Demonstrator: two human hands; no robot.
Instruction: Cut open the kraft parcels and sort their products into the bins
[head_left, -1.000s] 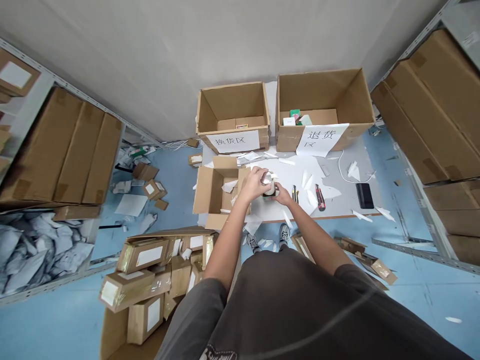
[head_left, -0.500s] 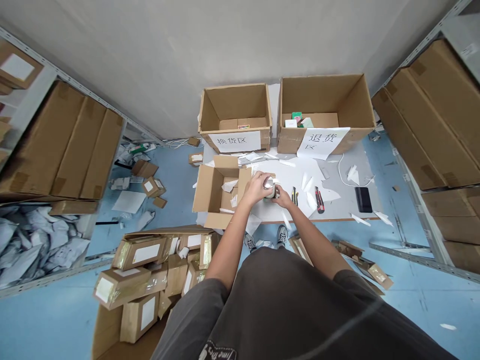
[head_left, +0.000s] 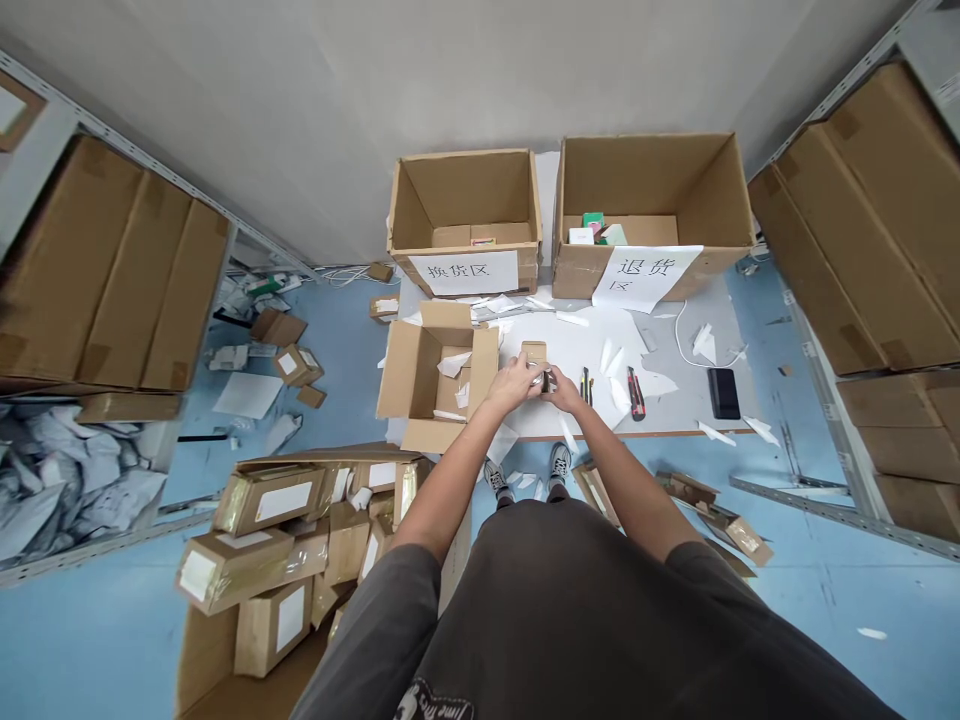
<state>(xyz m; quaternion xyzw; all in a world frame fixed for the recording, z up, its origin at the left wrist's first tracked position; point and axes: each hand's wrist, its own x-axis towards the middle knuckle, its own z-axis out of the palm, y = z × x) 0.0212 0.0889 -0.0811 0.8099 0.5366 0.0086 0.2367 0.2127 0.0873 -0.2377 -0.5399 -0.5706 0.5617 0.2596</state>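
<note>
My left hand (head_left: 514, 382) and my right hand (head_left: 562, 390) meet over the front middle of the table, fingers closed around a small dark-and-silvery object (head_left: 545, 381). The fingers cover most of it, so its kind cannot be made out. Just beyond the fingertips a small brown cardboard box (head_left: 534, 351) shows, partly hidden by my left hand. Left of my hands stands an open carton (head_left: 423, 375) with white paper scraps inside. To the right lie a yellow-and-black cutter (head_left: 586, 386) and a red-and-black utility knife (head_left: 637, 394).
Two large cartons with paper signs, the left one (head_left: 464, 270) and the right one (head_left: 570, 284), stand along the table's back. A black phone (head_left: 724, 394) lies at right. Paper strips litter the table (head_left: 679, 345). A big box of parcels (head_left: 206, 660) sits at lower left. Shelves flank both sides.
Both hands have lowered slightly and closed in around the object. The whitish item seen between them before is now mostly covered, and the small brown box shows more clearly behind. The view has shifted a little.
</note>
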